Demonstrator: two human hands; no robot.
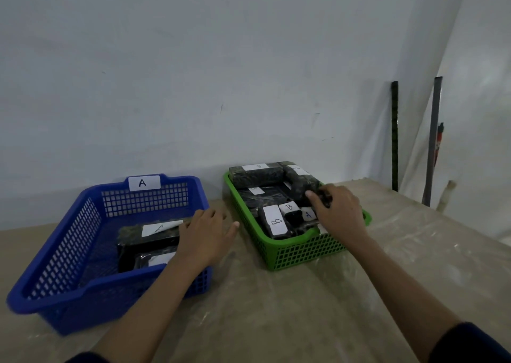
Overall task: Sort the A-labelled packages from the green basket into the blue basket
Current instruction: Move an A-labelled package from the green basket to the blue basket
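Note:
The blue basket, tagged "A" on its far rim, holds two black packages: one with an A label and one nearer me whose label I cannot read. My left hand hovers over the basket's right rim, fingers spread and holding nothing. The green basket is stacked with several black packages, some labelled B. My right hand reaches into its right side, thumb and fingers curled round a black package. An A-labelled package lies just left of that hand.
Both baskets stand on a beige table against a pale wall. A dark bar and a grey pole lean in the right corner behind the table.

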